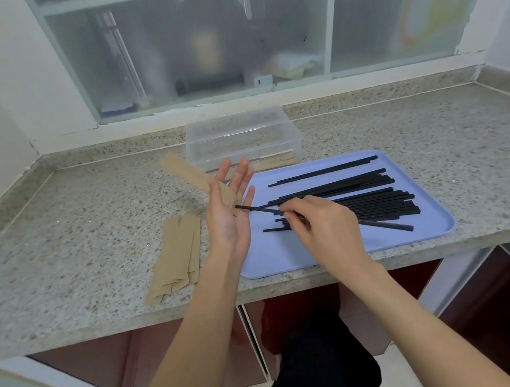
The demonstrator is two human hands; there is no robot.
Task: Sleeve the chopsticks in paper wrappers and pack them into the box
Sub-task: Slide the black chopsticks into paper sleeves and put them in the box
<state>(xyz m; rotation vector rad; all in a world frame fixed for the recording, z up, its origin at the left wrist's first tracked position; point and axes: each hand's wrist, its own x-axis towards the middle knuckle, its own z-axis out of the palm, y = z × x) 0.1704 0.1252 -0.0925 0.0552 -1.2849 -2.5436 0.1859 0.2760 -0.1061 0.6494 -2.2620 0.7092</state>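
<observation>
My left hand [229, 216] is raised over the counter with its palm turned right and fingers straight. Its thumb pins a brown paper wrapper [185, 173] against the palm, and the wrapper sticks out up and to the left. My right hand [320, 226] pinches black chopsticks [386, 225] near their thin end, whose tips point at the left palm beside the wrapper's mouth. More black chopsticks [362, 198] lie in a pile on a lilac tray [431, 224]. The clear plastic box [240, 146] stands behind the hands, with tan sleeved pieces [275, 161] showing at its front bottom.
A stack of brown wrappers [177, 256] lies on the speckled stone counter [72, 235], left of the tray. A frosted sliding window [194, 47] closes off the back, and walls stand at both sides. Below the counter edge are red cabinet fronts.
</observation>
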